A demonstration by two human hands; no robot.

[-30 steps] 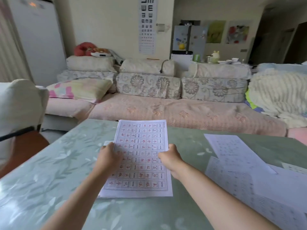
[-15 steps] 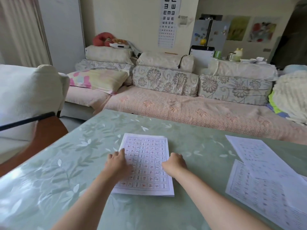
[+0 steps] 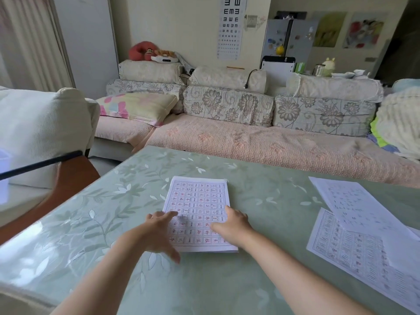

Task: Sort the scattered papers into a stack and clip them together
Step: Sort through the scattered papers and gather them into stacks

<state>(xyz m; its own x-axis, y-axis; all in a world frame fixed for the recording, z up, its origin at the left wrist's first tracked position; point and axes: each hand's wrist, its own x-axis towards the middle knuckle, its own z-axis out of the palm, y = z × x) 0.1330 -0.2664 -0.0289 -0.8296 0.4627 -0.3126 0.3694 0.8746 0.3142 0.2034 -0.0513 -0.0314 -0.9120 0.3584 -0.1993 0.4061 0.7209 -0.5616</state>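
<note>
Task partly complete. The white grid-printed paper stack (image 3: pixel 198 201) lies on the green floral table (image 3: pixel 227 289). The left hand (image 3: pixel 159 231) rests flat on it, released; the right hand (image 3: pixel 235 223) covers its right edge, grip indeterminate. The loose white printed sheets (image 3: pixel 354 208) at the right remain unstacked. No clip is visible.

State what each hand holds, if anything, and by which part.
Nothing is gripped. The left hand lies open on the left edge of the paper stack; the right hand rests on its right edge.

stack of papers (image 3: pixel 200 201) — red-grid print, flat, mid-table (image 3: pixel 261 201) | loose sheets (image 3: pixel 354 212) — overlapping, flat, far right
</note>
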